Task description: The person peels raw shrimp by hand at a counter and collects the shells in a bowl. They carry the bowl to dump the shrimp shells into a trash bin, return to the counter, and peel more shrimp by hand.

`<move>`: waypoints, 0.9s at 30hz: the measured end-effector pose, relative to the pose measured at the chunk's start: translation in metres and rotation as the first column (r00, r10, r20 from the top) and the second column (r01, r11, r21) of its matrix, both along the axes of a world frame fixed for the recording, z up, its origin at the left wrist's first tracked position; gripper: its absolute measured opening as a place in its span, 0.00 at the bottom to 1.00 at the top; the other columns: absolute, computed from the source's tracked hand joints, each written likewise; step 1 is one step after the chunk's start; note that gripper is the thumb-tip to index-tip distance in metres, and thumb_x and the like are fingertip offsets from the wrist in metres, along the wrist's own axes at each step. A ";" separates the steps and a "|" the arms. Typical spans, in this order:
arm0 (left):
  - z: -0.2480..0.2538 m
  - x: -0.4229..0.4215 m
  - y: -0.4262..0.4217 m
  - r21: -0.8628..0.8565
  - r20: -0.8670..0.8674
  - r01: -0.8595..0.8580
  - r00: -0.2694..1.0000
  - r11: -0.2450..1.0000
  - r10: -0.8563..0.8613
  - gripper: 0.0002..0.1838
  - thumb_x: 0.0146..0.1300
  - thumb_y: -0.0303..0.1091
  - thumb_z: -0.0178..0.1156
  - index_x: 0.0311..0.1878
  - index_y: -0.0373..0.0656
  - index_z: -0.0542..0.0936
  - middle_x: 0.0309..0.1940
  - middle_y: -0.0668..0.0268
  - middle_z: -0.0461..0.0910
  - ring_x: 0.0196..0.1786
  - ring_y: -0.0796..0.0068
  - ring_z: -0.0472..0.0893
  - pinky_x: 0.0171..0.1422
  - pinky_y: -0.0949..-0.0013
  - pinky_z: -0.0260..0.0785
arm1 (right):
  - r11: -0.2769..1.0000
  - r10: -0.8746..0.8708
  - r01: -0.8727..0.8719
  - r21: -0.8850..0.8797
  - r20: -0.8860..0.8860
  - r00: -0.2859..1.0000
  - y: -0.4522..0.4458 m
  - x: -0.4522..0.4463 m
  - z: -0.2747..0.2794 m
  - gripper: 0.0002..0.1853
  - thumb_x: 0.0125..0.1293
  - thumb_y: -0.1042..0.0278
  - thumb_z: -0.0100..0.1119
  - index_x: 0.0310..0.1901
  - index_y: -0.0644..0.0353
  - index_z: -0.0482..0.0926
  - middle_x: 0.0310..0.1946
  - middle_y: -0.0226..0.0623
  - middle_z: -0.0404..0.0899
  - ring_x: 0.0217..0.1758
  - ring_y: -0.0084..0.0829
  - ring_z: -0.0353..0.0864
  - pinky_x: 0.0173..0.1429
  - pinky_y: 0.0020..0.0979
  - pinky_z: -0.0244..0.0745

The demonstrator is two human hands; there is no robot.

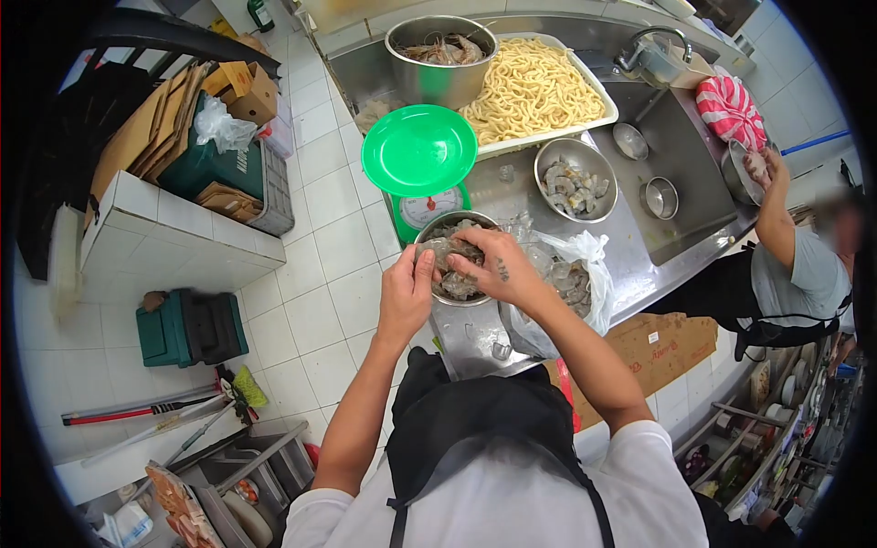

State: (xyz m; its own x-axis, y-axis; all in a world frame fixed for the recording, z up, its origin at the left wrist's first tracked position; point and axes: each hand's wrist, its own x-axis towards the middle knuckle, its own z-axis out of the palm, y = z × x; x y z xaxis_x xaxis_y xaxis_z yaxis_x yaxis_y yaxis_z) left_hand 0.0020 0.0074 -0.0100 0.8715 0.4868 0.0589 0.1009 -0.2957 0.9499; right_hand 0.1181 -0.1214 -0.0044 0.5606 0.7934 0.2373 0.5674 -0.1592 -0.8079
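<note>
My left hand (408, 290) and my right hand (504, 267) meet over a steel bowl (464, 302) of grey raw shrimp. Their fingers are closed around some shrimp (442, 250) at the bowl's left side; how many is unclear. Just to the right, a white plastic bag (596, 258) lies open with grey shrimp or shells in it. Beyond it, a wider steel bowl (610, 199) contains peeled shrimp (574, 187). A green kitchen scale (420, 151) with a round dish stands directly behind the bowl under my hands.
A deep pot (434, 84) of whole shrimp and a white tray (598, 117) of thick noodles stand at the back. Right of them is a sink (699, 173) with small bowls and a faucet (653, 36). A co-worker (795, 247) stands at the sink's right.
</note>
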 end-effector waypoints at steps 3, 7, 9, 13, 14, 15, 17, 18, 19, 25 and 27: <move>-0.011 0.001 -0.007 -0.107 -0.014 -0.037 0.999 0.994 0.035 0.17 0.73 0.40 0.45 0.36 0.36 0.74 0.21 0.67 0.74 0.24 0.80 0.71 0.30 0.72 0.64 | 0.998 -0.056 0.056 0.026 0.012 0.998 0.001 -0.005 0.000 0.13 0.57 0.66 0.62 0.41 0.66 0.77 0.32 0.47 0.79 0.37 0.48 0.79 0.41 0.39 0.72; -0.020 0.004 -0.024 -0.534 0.027 -0.079 0.994 0.842 0.110 0.17 0.74 0.40 0.44 0.35 0.38 0.74 0.21 0.72 0.70 0.26 0.82 0.68 0.34 0.75 0.62 | 0.972 -0.175 0.157 0.173 0.096 0.980 0.005 -0.012 -0.018 0.12 0.56 0.70 0.61 0.40 0.65 0.76 0.34 0.48 0.79 0.36 0.48 0.78 0.40 0.39 0.73; -0.015 0.004 -0.030 -0.684 0.008 -0.069 0.995 0.727 0.102 0.17 0.74 0.41 0.43 0.36 0.39 0.74 0.22 0.73 0.68 0.28 0.82 0.68 0.36 0.75 0.63 | 0.972 -0.180 0.158 0.172 0.120 0.976 0.003 -0.012 -0.024 0.12 0.56 0.70 0.61 0.41 0.65 0.75 0.34 0.47 0.78 0.36 0.48 0.78 0.40 0.40 0.72; -0.013 0.000 -0.025 -0.944 -0.027 -0.045 0.998 0.328 0.059 0.15 0.74 0.43 0.41 0.36 0.44 0.71 0.20 0.76 0.65 0.30 0.80 0.69 0.40 0.73 0.63 | 0.969 -0.195 0.159 0.187 0.193 0.961 0.002 -0.013 -0.030 0.13 0.55 0.71 0.61 0.42 0.64 0.75 0.34 0.46 0.78 0.38 0.48 0.78 0.41 0.41 0.72; -0.011 -0.001 -0.022 -0.944 -0.027 -0.045 0.998 0.328 0.059 0.15 0.74 0.43 0.41 0.36 0.44 0.71 0.20 0.76 0.65 0.30 0.80 0.69 0.40 0.73 0.63 | 0.970 -0.195 0.159 0.187 0.194 0.962 0.001 -0.013 -0.030 0.13 0.55 0.71 0.61 0.42 0.64 0.75 0.34 0.46 0.78 0.38 0.48 0.78 0.41 0.41 0.72; -0.008 -0.003 -0.020 -0.974 -0.037 -0.040 0.999 0.224 0.017 0.15 0.74 0.44 0.41 0.35 0.47 0.70 0.18 0.79 0.64 0.31 0.80 0.69 0.39 0.73 0.61 | 0.970 -0.189 0.149 0.193 0.210 0.959 0.001 -0.012 -0.029 0.13 0.55 0.71 0.61 0.43 0.64 0.75 0.34 0.46 0.77 0.38 0.48 0.77 0.41 0.41 0.72; -0.005 -0.006 -0.015 -0.992 -0.041 -0.038 0.999 0.117 -0.028 0.14 0.74 0.45 0.41 0.33 0.50 0.69 0.16 0.81 0.63 0.31 0.80 0.70 0.38 0.74 0.59 | 0.970 -0.185 0.140 0.200 0.227 0.956 0.001 -0.012 -0.029 0.14 0.55 0.72 0.61 0.43 0.64 0.75 0.34 0.46 0.77 0.38 0.48 0.77 0.42 0.41 0.72; -0.004 -0.008 -0.013 -0.997 -0.025 -0.021 0.998 0.076 -0.051 0.14 0.74 0.45 0.41 0.33 0.50 0.68 0.15 0.82 0.62 0.31 0.81 0.69 0.37 0.74 0.59 | 0.969 -0.183 0.140 0.203 0.215 0.959 0.002 -0.012 -0.029 0.14 0.55 0.72 0.62 0.43 0.65 0.75 0.34 0.46 0.77 0.38 0.47 0.77 0.42 0.40 0.72; -0.004 -0.009 -0.012 -0.999 -0.008 -0.006 0.997 0.035 -0.071 0.14 0.74 0.45 0.41 0.33 0.51 0.68 0.15 0.83 0.61 0.31 0.82 0.69 0.37 0.74 0.58 | 0.969 -0.180 0.138 0.207 0.203 0.962 0.003 -0.013 -0.029 0.14 0.54 0.72 0.62 0.43 0.65 0.75 0.34 0.46 0.77 0.38 0.47 0.77 0.42 0.40 0.71; -0.003 -0.009 -0.004 -0.980 0.098 0.084 0.993 -0.180 -0.070 0.14 0.75 0.44 0.39 0.33 0.50 0.67 0.14 0.82 0.60 0.30 0.81 0.69 0.36 0.73 0.58 | 0.954 -0.226 0.196 0.226 0.116 0.967 0.009 -0.013 -0.027 0.14 0.54 0.72 0.62 0.43 0.67 0.76 0.35 0.47 0.78 0.39 0.47 0.77 0.43 0.39 0.72; -0.002 -0.009 -0.005 -0.982 0.095 0.082 0.993 -0.169 -0.068 0.14 0.75 0.44 0.39 0.33 0.50 0.67 0.14 0.82 0.60 0.30 0.81 0.68 0.36 0.74 0.58 | 0.949 -0.240 0.196 0.249 0.165 0.957 0.010 -0.011 -0.028 0.14 0.54 0.73 0.62 0.43 0.67 0.76 0.35 0.47 0.78 0.39 0.46 0.78 0.42 0.38 0.72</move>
